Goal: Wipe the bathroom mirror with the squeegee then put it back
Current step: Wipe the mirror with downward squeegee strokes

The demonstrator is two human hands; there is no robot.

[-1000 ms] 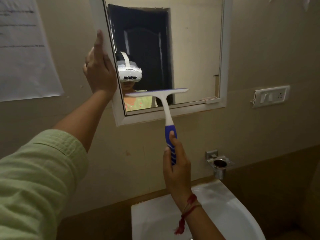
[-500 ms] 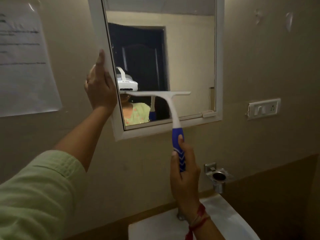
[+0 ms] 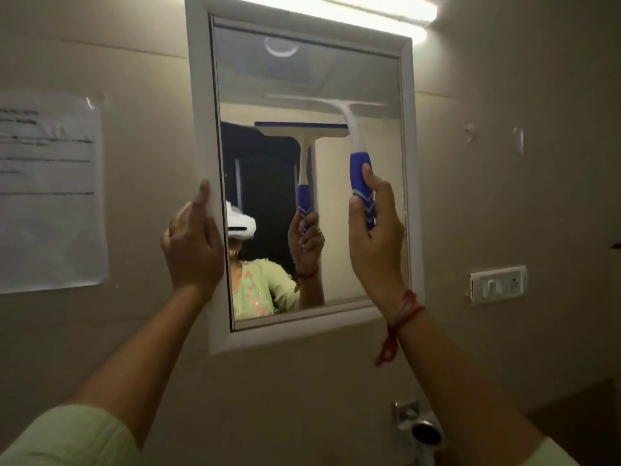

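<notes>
A white-framed mirror hangs on the beige wall ahead. My right hand grips the blue handle of the squeegee. Its white blade lies level against the glass in the upper right part of the mirror. My left hand rests on the mirror's left frame edge, fingers wrapped round it. The glass reflects the squeegee, my right hand and a person in a light green top.
A paper notice is taped to the wall at the left. A switch plate sits at the right, with a metal holder below the mirror. A tube light glows above the frame.
My right hand has raised the squeegee from the mirror's lower edge up to its upper part. The view has tilted upward, so the basin has dropped out of sight. My left hand stays on the frame.
</notes>
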